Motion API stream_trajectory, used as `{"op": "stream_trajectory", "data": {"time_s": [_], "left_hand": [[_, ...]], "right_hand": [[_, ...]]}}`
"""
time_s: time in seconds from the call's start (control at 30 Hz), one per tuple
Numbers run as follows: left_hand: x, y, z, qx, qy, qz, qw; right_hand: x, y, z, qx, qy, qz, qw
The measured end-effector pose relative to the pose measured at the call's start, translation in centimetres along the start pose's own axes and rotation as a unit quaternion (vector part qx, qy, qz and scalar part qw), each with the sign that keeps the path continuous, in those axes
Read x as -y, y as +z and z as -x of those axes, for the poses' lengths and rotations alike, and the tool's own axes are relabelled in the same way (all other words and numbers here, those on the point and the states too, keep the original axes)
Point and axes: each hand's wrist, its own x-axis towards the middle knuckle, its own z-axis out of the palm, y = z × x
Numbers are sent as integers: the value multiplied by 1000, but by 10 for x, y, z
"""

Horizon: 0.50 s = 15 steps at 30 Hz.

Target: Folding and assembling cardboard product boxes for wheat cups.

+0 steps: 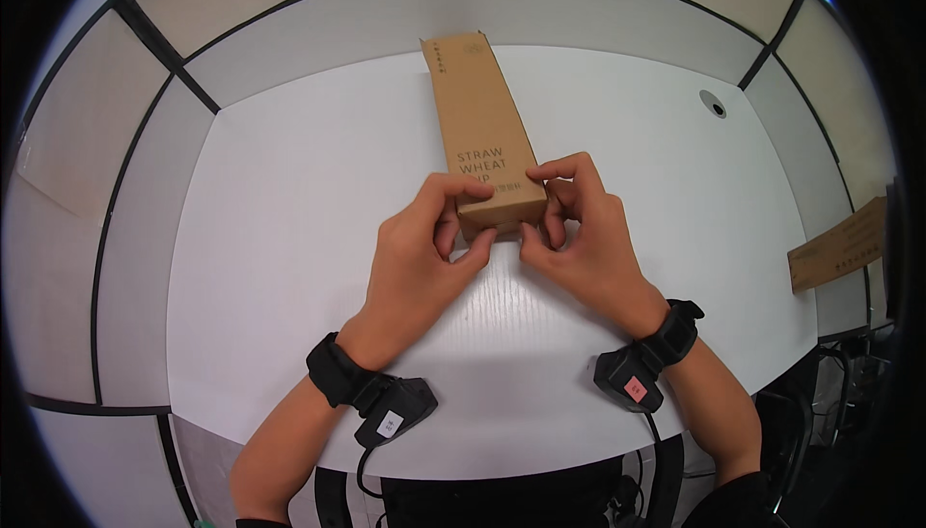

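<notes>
— Where it lies lengthwise on the white table, who grips the tall kraft cardboard box?
— Left hand and right hand pinch its near end; contents hidden. Another brown carton sits far right

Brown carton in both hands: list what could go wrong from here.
1. Both hands, left hand and right hand, pinch only the near end of the long brown carton; the far end lies loose on the white table, so it may swing or slide.
2. Fingertips pressing the end flap could crease or tear the thin cardboard.
3. The wrist devices' cables hang off the table's near edge and might snag.
</notes>
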Motion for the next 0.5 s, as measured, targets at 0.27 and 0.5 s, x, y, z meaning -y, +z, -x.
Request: {"op": "stream_trajectory", "data": {"time_s": [0.27, 0.5], "left_hand": [[1, -2, 0, 10, -7, 19, 1000], [1, -4, -1, 30, -8, 23, 999]], "right_hand": [[-2, 2, 0, -1, -26, 2, 1000], [-5, -1, 1, 18, -38, 1, 999]]}}
